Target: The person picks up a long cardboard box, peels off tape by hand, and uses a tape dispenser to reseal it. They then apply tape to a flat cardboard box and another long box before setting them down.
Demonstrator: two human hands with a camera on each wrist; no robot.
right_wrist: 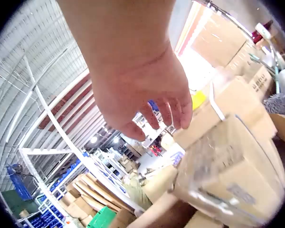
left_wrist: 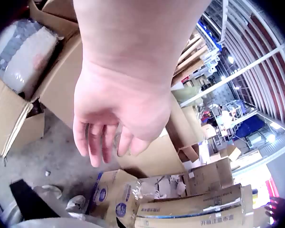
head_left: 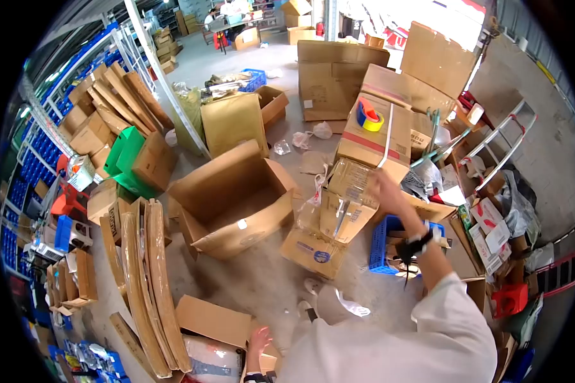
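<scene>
My right hand [head_left: 384,189] reaches out at the upper right edge of a small taped carton [head_left: 338,216]. In the right wrist view its fingers [right_wrist: 173,111] hang loosely bent, with nothing between them, and the taped carton [right_wrist: 223,175] lies just beyond. That carton sits on a lower carton with a blue round print [head_left: 306,250]. Left of it stands a large open box [head_left: 230,233], flaps up. My left hand [head_left: 259,341] hangs low beside an open carton with a plastic-wrapped bundle [head_left: 212,357]; its fingers [left_wrist: 96,147] droop, loosely bent and holding nothing.
Long boxes with yellow and blue tape rolls [head_left: 372,121] on top stand ahead. A blue crate [head_left: 378,246] sits right of the stacked cartons. Flattened cardboard [head_left: 150,287] leans at left, a ladder [head_left: 501,143] at right. Plastic bags [head_left: 303,137] litter the floor.
</scene>
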